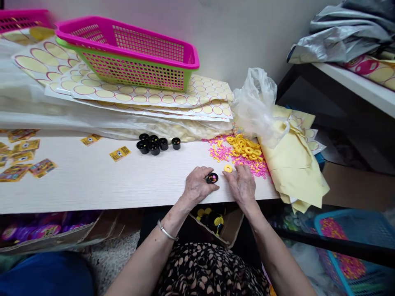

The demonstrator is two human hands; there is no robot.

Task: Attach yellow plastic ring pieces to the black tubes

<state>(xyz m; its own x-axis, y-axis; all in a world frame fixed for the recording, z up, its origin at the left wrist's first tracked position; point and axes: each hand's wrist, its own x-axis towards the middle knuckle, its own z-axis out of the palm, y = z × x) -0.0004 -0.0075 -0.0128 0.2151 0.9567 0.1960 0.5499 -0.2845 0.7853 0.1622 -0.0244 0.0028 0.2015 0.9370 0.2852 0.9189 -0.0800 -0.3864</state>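
My left hand point(197, 186) rests near the table's front edge, fingers curled round a small black cup point(212, 177) with pink bits inside. My right hand point(241, 184) lies just to its right, fingertips pinching at a yellow ring point(228, 168) on the white table point(123, 181). Behind them lie a pile of yellow rings point(245, 149) and a scatter of pink beads point(220, 152). Several more black cups point(156, 144) stand in a cluster further left.
Stacked pink and green baskets point(129, 53) sit on sticker sheets point(148, 96) at the back. Yellow cards point(119, 153) are strewn at left. A clear plastic bag point(257, 107) and yellow paper point(293, 164) lie at right. Boxes and a blue basket point(354, 242) stand under the table.
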